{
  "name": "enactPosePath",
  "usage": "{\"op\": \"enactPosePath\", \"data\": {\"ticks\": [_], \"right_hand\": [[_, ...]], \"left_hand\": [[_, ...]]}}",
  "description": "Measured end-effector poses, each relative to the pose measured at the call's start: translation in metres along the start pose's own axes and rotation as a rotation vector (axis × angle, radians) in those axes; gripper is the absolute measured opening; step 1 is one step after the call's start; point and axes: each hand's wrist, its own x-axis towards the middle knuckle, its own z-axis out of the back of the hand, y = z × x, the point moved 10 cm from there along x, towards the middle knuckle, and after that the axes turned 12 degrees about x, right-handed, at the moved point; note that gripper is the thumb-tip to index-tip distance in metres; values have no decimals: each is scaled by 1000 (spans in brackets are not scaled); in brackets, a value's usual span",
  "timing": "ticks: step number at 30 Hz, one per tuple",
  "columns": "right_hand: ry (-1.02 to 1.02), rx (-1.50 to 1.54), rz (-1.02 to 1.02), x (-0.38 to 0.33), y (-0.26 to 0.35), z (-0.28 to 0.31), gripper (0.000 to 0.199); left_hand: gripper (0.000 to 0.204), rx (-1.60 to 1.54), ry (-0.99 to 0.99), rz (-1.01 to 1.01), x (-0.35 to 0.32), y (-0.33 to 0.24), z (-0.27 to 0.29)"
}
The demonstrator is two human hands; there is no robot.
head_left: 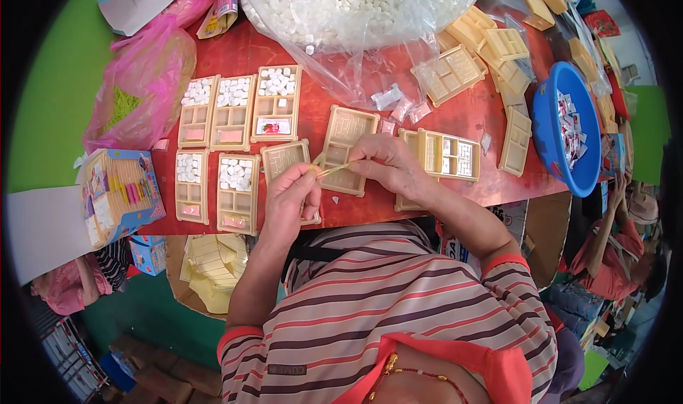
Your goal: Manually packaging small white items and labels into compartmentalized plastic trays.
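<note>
1. The left hand (290, 190) and right hand (384, 163) are pinching the two ends of a thin yellowish strip (333, 169), fingers closed on it and stretching it between them just above the trays at the near middle of the red surface (242, 52). It looks like a slim stick or band, though it is too small to be sure. Pulled too hard, it is likely to snap or slip out of one pinch.

2. The strip is hanging over an empty tray (346, 150) and another tray (286, 158) that the left hand is partly covering. If it is dropping, it is probably landing in a compartment or sliding off the near edge into the lap.

3. The filled trays (235, 112) at the left are holding loose white pieces. The left forearm is lying just beside the nearest of them, so a sideways elbow move is risking a knock that scatters the pieces.

4. The big clear bag (363, 6) of white pieces at the far side is sagging open toward the trays, with stray pieces already lying near it; a tug on the plastic could be spilling more.

5. The blue basin (562, 130) at the right is sitting at the surface's edge, and a bump from the right arm is likely tipping it off.

6. Small clear packets (398, 105) are lying loose among the trays, easy to brush away.
</note>
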Motion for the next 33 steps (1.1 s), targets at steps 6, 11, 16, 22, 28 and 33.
{"op": "enactPosePath", "data": {"ticks": [6,11,16,22,28,33], "right_hand": [[-19,-677,337,-21,31,-19,10],[12,-960,395,-35,31,-39,17],[13,-970,329,-31,13,-38,22],[16,-1018,511,-16,18,-48,29],[-129,-806,429,-37,40,-11,28],[-508,-950,280,-89,61,92,27]], "left_hand": [[22,-65,-98,-62,-4,-3,25],[22,-112,-101,-65,-12,-1,28],[22,-124,-78,-48,-15,1,16],[22,-100,52,5,-23,2,-25],[19,-66,183,125,-27,25,-55],[19,-104,230,189,-25,34,-72]]}}
